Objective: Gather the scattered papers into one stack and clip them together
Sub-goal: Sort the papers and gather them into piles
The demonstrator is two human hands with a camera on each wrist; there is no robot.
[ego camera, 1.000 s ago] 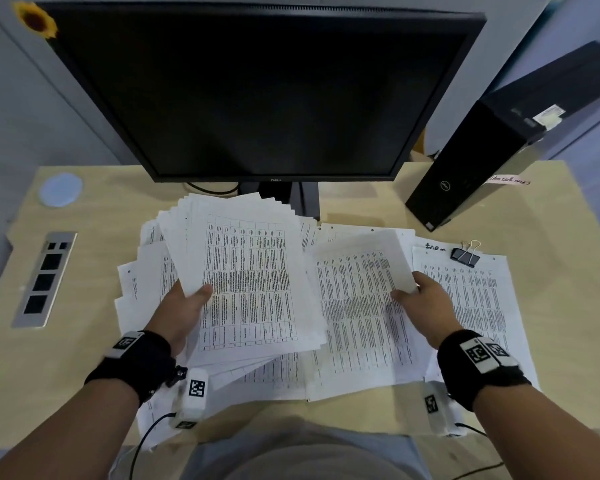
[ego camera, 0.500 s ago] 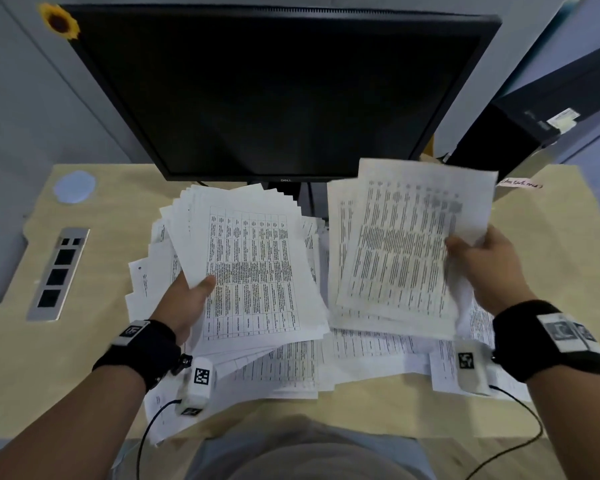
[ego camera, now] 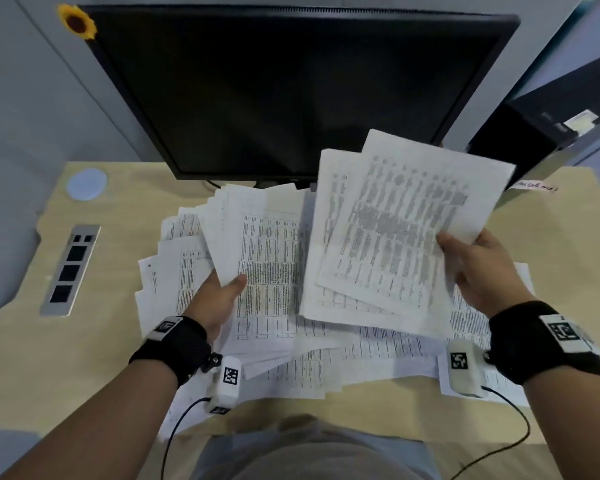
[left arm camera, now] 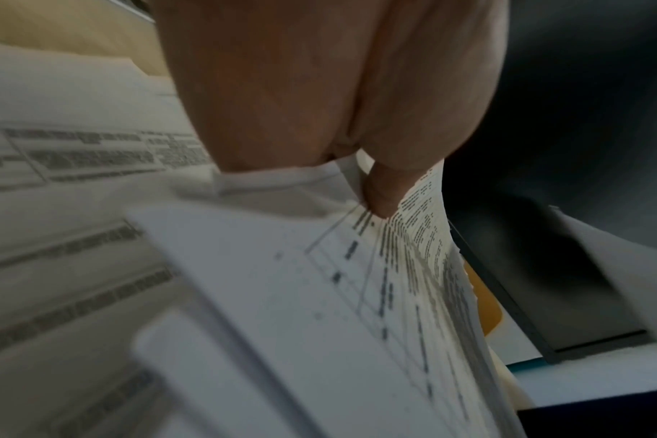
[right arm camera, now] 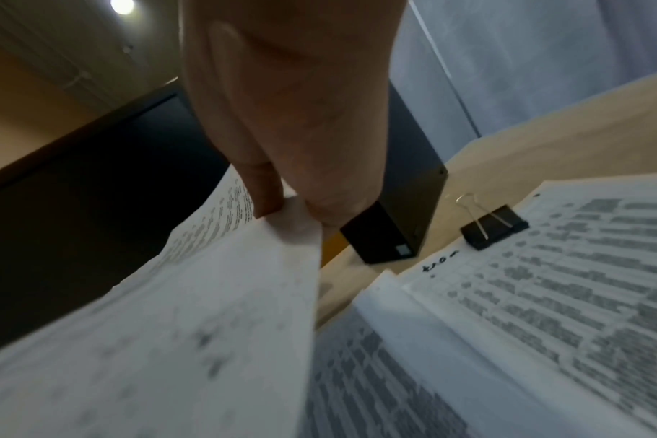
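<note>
Printed white sheets lie scattered on the wooden desk in front of me. My left hand grips a fanned bundle of papers, thumb on top; the left wrist view shows the thumb pinching that bundle's edge. My right hand holds a few sheets raised above the desk, tilted, overlapping the left bundle. In the right wrist view the fingers pinch those sheets. A black binder clip sits on a loose sheet near the computer case; the head view hides it.
A black monitor stands close behind the papers, a sunflower sticker at its corner. A black computer case stands at the back right. A socket panel and a round cover are set into the desk's left side.
My right hand lifted a few sheets off the desk, then carried them left towards the bundle in my left hand. The left hand with its bundle stayed in place.
</note>
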